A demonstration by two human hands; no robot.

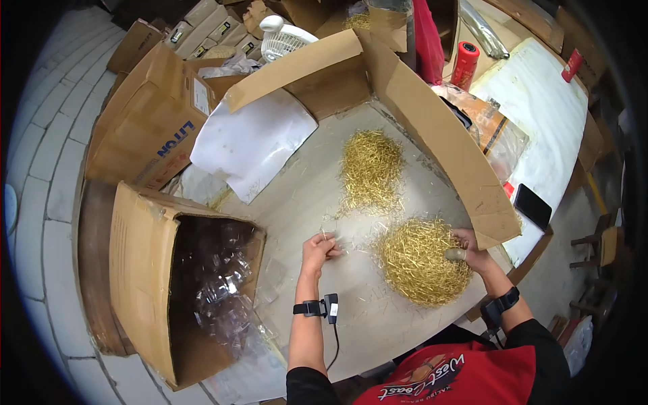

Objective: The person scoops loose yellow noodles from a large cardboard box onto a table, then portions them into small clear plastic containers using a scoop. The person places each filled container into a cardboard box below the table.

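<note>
My left hand (320,253) is over the pale work surface, left of the piles, with its fingers curled together in a pinch. Whatever lies between those fingertips is too small to make out. At the right edge of the nearer, rounded heap of thin gold-coloured strips (424,262), my right hand (471,252) touches the strips. Its thumb, with a greyish cover on it, lies against the heap apart from the forefinger; the other fingers are hidden. Farther back is a second, looser pile of gold strips (372,165). Scattered strips lie between the two piles and my left hand.
A tipped carton (142,270) at left holds clear plastic pieces (226,290). Cardboard walls (439,142) border the surface at the back and right. White sheets (253,145) lean at back left. Beyond the right wall are a phone (532,206) and a red can (465,65).
</note>
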